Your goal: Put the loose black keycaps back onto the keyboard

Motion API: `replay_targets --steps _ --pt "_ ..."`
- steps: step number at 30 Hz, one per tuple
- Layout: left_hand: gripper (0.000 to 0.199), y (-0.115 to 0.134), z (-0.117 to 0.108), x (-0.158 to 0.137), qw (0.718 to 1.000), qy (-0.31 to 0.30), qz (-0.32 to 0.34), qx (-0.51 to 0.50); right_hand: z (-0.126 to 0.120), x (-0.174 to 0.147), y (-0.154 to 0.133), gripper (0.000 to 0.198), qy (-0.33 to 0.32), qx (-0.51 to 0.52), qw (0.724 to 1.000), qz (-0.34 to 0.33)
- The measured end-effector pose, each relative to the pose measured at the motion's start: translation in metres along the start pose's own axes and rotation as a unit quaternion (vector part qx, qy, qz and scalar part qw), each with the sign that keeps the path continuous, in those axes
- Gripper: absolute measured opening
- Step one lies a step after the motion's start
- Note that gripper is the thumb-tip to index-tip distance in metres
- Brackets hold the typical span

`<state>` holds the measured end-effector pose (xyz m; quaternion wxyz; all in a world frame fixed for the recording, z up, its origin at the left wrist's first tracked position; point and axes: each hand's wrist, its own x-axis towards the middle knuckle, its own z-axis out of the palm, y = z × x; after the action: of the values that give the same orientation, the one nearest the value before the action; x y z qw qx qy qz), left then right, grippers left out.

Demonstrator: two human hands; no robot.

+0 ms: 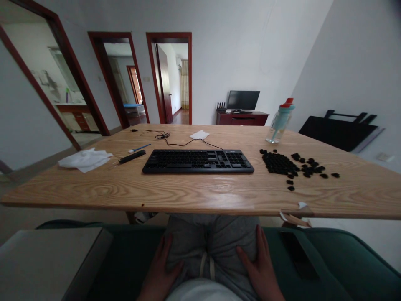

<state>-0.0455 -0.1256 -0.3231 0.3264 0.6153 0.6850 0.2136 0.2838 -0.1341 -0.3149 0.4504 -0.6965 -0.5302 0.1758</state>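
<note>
My left hand [163, 265] rests open on my left thigh, thumb apart from the fingers. On the other thigh lies my right hand [259, 263], also open and holding nothing. In front of both, on the wooden table [200, 194], sits a black keyboard [197, 162] with most of its keycaps seemingly off. A heap of black keycaps [280, 163] lies to its right, with several strewn around. Left of the keyboard are a dark screwdriver-like tool [132, 157] and a small brush with a blue handle [140, 148]. A crumpled white tissue [84, 159] lies farther left.
A clear water bottle [280, 121] with a red lid stands at the table's back right. The keyboard's coiled cable [163, 136] and another tissue [199, 134] lie behind it. A phone [299, 255] is on the green seat by my right hand; a pale box [50, 259] sits left.
</note>
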Motion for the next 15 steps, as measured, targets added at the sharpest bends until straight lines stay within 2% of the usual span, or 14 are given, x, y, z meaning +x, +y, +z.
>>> replay_targets --steps 5,8,10,12,13,14,15 --pt "0.083 0.000 -0.006 -0.002 1.000 -0.002 0.022 -0.022 -0.005 -0.003 -0.002 0.071 -0.007 0.003 1.000 0.004" --pt "0.080 -0.002 -0.007 -0.001 1.000 0.000 0.025 -0.018 -0.027 0.005 -0.004 0.064 -0.043 -0.019 0.999 0.001" --pt "0.079 -0.002 -0.004 -0.001 1.000 -0.008 0.016 -0.013 -0.059 0.016 -0.015 0.058 -0.093 -0.042 0.994 -0.022" --pt "0.081 -0.002 -0.004 -0.002 1.000 -0.018 0.013 -0.009 -0.103 0.032 -0.033 0.044 -0.181 -0.052 0.978 -0.086" --pt "0.082 -0.002 -0.005 -0.002 1.000 -0.024 0.016 -0.009 -0.127 0.044 -0.044 0.037 -0.191 -0.056 0.973 -0.114" --pt "0.083 -0.003 -0.009 -0.003 0.999 -0.035 0.021 -0.010 -0.151 0.058 -0.055 0.031 -0.157 -0.057 0.976 -0.142" --pt "0.082 -0.006 -0.014 -0.003 0.998 -0.050 0.027 -0.013 -0.173 0.074 -0.065 0.028 -0.091 -0.055 0.977 -0.183"
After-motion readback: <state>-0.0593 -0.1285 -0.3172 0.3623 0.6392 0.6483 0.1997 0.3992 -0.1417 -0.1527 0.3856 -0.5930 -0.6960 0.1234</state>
